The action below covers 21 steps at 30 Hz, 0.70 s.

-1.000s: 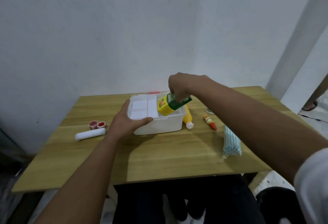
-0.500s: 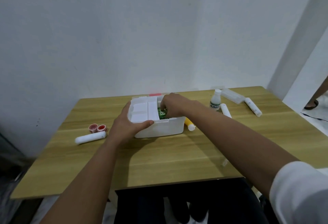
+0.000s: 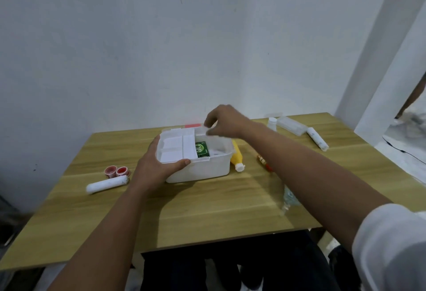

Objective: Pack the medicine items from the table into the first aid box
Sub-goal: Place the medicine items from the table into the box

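On the worktop [image 3: 207, 201] in your head view, the white box [image 3: 202, 171] sits open at the middle, toward the far side. Your left hand [image 3: 154, 171] clamps its near-left corner, thumb lying along the near rim. Your right hand [image 3: 226, 121] hovers just above the box's far rim, fingers loosely apart and holding nothing. A green carton [image 3: 202, 149] lies inside the box, in the right-hand section beside the white tray [image 3: 176, 148]. A yellow bottle [image 3: 237, 158] lies just right of the box, touching or nearly touching its wall. Farther right lies a small red-tipped tube [image 3: 265, 163]. At the far right lie a white bottle [image 3: 272, 123], a clear case [image 3: 291, 125] and a white roll [image 3: 318, 139]. Left of the box lie two red caps [image 3: 116, 171] and another roll [image 3: 107, 183]. A clear packet [image 3: 289, 198] shows at your right forearm.
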Motion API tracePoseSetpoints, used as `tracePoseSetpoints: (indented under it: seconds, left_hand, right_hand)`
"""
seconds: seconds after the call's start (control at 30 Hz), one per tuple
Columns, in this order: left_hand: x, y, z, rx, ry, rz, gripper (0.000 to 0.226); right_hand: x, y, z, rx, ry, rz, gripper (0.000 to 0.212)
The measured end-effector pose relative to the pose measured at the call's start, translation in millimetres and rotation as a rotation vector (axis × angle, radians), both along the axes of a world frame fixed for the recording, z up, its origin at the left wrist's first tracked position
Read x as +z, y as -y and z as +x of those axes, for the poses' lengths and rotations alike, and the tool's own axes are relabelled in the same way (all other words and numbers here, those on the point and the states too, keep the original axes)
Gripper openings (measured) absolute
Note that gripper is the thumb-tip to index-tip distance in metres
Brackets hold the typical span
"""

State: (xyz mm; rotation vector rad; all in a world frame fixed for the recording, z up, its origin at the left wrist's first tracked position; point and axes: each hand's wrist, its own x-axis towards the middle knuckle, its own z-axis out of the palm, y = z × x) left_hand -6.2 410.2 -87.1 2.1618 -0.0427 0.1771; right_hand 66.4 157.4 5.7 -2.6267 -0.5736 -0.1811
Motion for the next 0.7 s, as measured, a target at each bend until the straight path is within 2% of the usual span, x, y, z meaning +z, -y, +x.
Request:
tracePoseSetpoints:
  seconds: [0.13,0.2,0.37,0.5,0.7]
  left_hand:
    - [1.6,-1.0,-2.0,0.007,-0.003,-0.028,0.123]
    - [0.9,0.0,-2.2,0.019,0.005,-0.026,0.121]
    - [0.5,0.9,-1.7,0.02,0.024,-0.041,0.116]
    - [1.0,-0.7,-3.4,0.006,0.015,-0.044,0.116]
    - [1.7,2.3,-3.5,0.008,0.035,-0.052,0.109]
  right_hand:
    - [22.0,56.6,9.9,-0.164,0.126,0.255,0.013]
    - [24.8,88.6,14.2,-0.266,0.172,0.294,0.012]
    - [14.0,157.0,19.0,-0.505,0.176,0.209,0.018]
    - [-10.6,194.6,23.9,-0.626,0.015,0.134,0.023]
    - [-45.5,219.9,26.7,-0.701,-0.15,-0.084,0.04]
